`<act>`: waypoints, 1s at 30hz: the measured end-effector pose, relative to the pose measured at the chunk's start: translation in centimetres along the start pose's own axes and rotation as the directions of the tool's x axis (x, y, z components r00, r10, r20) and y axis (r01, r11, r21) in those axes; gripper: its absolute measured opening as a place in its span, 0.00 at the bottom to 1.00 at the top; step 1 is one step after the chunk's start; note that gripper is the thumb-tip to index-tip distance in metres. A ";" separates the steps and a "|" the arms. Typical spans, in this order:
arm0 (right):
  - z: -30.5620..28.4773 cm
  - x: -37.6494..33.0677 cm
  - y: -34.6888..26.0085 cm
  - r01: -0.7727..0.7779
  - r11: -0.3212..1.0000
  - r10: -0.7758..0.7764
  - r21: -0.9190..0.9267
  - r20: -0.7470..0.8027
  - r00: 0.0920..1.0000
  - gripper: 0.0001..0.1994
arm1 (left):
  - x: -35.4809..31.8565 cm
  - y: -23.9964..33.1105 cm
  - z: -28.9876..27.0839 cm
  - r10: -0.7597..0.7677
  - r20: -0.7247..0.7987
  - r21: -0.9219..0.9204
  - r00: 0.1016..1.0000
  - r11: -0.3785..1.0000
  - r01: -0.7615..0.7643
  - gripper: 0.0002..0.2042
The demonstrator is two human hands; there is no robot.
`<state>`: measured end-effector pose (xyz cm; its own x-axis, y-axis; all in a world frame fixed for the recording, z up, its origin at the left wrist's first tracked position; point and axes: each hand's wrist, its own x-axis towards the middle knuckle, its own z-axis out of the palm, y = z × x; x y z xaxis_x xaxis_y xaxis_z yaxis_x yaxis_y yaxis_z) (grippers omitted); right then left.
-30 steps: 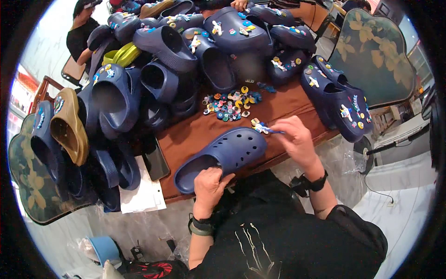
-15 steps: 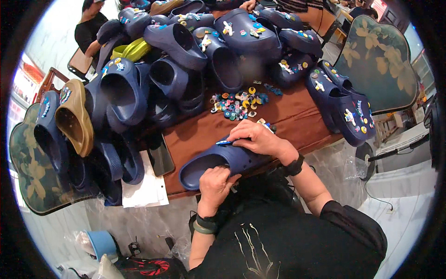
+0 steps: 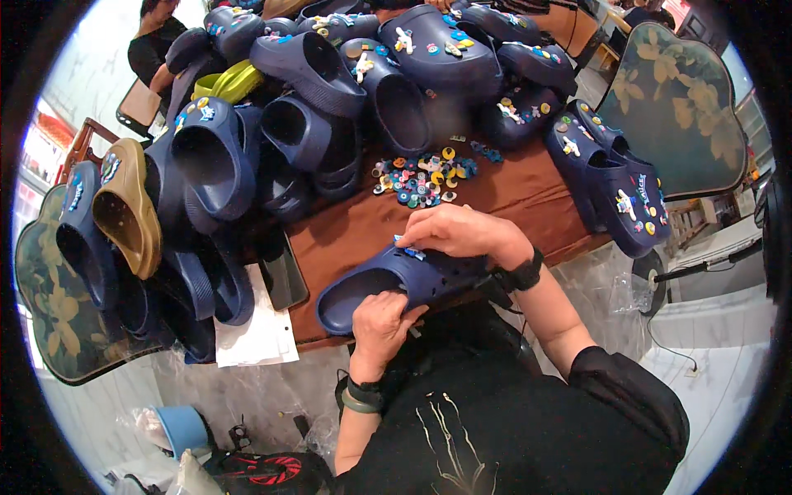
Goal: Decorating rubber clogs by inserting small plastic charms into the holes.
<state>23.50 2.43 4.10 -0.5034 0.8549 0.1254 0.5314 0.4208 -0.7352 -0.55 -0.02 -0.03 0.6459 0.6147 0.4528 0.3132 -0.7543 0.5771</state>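
A navy clog [image 3: 425,279] lies on the brown cloth in front of me, its opening toward the left and its toe toward the right. My left hand [image 3: 381,327] grips its near side, the fingers reaching into the opening and partly hidden. Above the clog's top, my right hand [image 3: 462,231] is closed with its fingertips on a small blue-and-white shoe charm [image 3: 410,250]. The charm sits against the holed upper, close to the opening's edge. Whether its back is in a hole cannot be seen. Beyond my right hand lies a loose pile of colourful charms [image 3: 422,177].
Navy clogs with charms [image 3: 437,62] are heaped across the far side. A tan clog [image 3: 128,210] stands at left, a yellow-green one [image 3: 229,84] behind. A dark phone [image 3: 285,272] and white paper [image 3: 257,330] lie left of my clog. A decorated pair [image 3: 623,194] sits at right.
The charm has turned and come down against the clog's upper, with my right fingertips bent over it. My left hand keeps its hold. The whole view has shifted slightly.
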 end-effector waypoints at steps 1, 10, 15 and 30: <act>-0.2 0.4 0.6 0.055 0.998 -0.055 -0.022 -0.004 0.998 0.11 | 0.0 0.0 0.0 -0.007 -0.003 -0.003 1.000 1.000 0.007 0.16; 1.4 1.6 1.6 -0.138 0.990 0.137 -0.035 -0.033 0.990 0.10 | -0.1 -0.5 0.2 -0.032 0.015 -0.008 0.999 0.999 0.032 0.15; 2.8 0.9 1.5 -0.108 0.980 0.147 0.169 -0.236 0.961 0.10 | 0.1 -0.5 0.1 -0.035 0.017 -0.015 0.999 0.999 0.035 0.15; 0.6 -0.6 1.0 0.120 0.934 -0.141 -0.336 -0.039 0.989 0.12 | 0.4 -0.3 -0.4 -0.031 0.051 -0.032 0.998 0.999 0.032 0.15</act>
<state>23.92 2.15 2.89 -0.5465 0.7981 0.2536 0.6649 0.5976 -0.4481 -0.68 0.53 0.23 0.6705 0.6249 0.3999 0.3116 -0.7264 0.6126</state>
